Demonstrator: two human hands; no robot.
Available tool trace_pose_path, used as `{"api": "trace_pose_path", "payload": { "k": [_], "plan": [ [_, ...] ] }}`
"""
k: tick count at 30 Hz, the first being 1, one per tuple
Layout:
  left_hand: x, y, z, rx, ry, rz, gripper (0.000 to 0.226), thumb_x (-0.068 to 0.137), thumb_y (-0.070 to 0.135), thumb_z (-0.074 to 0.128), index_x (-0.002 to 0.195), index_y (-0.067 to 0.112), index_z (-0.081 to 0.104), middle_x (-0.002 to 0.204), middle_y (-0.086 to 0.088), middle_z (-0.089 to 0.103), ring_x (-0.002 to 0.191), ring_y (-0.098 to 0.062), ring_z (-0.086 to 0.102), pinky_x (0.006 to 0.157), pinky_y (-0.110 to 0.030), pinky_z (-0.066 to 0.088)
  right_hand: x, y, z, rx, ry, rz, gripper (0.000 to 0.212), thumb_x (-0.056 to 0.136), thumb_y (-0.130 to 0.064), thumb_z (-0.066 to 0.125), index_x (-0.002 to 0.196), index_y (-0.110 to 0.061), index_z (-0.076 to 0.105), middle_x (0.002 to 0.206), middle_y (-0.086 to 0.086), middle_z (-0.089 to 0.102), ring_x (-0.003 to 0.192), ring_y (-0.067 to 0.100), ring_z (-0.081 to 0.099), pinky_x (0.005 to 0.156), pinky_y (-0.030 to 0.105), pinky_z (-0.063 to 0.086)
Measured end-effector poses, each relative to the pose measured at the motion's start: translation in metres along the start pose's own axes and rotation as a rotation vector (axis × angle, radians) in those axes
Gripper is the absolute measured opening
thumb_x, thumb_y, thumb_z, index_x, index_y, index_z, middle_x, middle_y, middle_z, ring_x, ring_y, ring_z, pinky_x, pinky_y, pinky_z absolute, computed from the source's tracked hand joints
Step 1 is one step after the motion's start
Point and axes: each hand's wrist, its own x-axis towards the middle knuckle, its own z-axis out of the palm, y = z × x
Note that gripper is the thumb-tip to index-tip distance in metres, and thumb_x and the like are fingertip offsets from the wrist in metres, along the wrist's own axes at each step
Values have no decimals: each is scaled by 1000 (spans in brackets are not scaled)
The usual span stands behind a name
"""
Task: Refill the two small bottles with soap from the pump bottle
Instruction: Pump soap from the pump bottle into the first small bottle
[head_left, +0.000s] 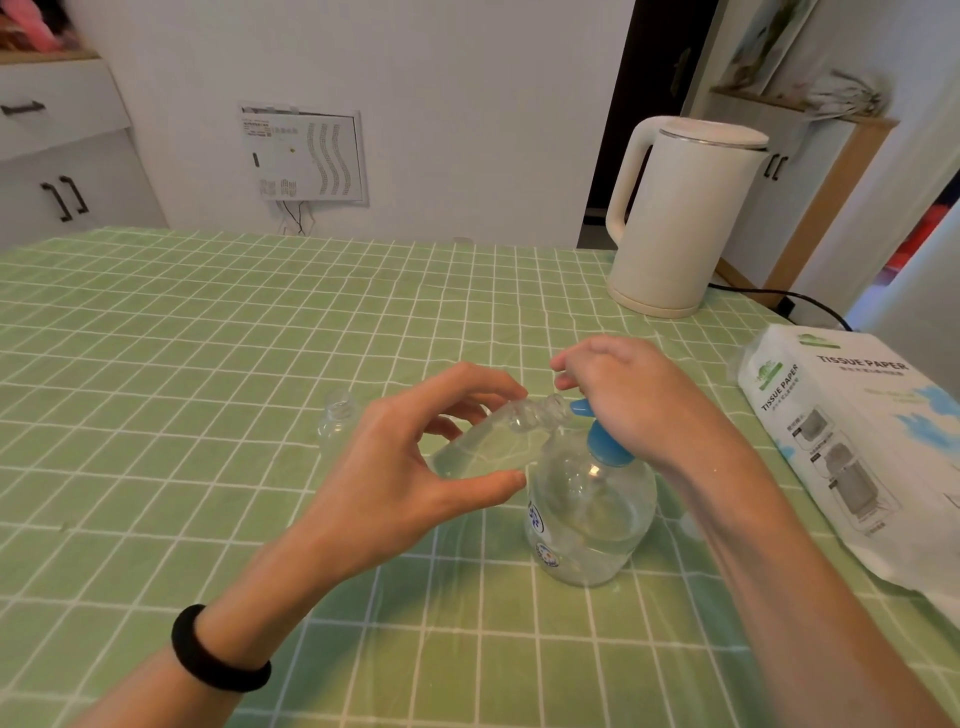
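Left hand (400, 460) grips one tilted small bottle (480, 441); a second small bottle (338, 422) stands just beyond it. Right hand (639, 400) curls over the single pump bottle (592, 514).

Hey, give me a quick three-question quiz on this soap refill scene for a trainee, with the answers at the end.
1. True or false: the left hand holds a small bottle tilted, its mouth at the blue nozzle of the pump bottle.
2. Which hand rests on the pump head? A) left hand B) right hand
3. Fill in: the second small bottle stands on the table ___ a cap.
Key: 1 true; 2 B; 3 without.
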Motion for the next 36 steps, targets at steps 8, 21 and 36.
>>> {"api": "trace_pose_path", "payload": {
  "k": [8, 21, 36],
  "plan": [
    [0, 0, 1, 2, -7, 1, 51, 76, 27, 88, 122, 28, 69, 116, 16, 73, 108, -18, 71, 91, -40, 58, 1, -3, -4, 24, 32, -11, 48, 80, -41, 43, 106, -13, 71, 108, 7, 75, 104, 28, 66, 87, 34, 52],
    [0, 1, 2, 1, -13, 6, 50, 76, 30, 88, 122, 29, 68, 116, 16, 73, 108, -18, 71, 91, -39, 57, 1, -1, -5, 3, 58, -40, 48, 84, -37, 43, 112, -7, 69, 114, 12, 72, 107, 34, 65, 92, 42, 51],
    [0, 0, 1, -8, -13, 24, 50, 77, 37, 83, 124, 30, 67, 118, 16, 72, 109, -18, 71, 91, -40, 58, 4, 3, -4, 0, 103, -67, 39, 92, -33, 45, 110, -9, 71, 112, 9, 73, 107, 29, 64, 92, 33, 48]
  ]
}}
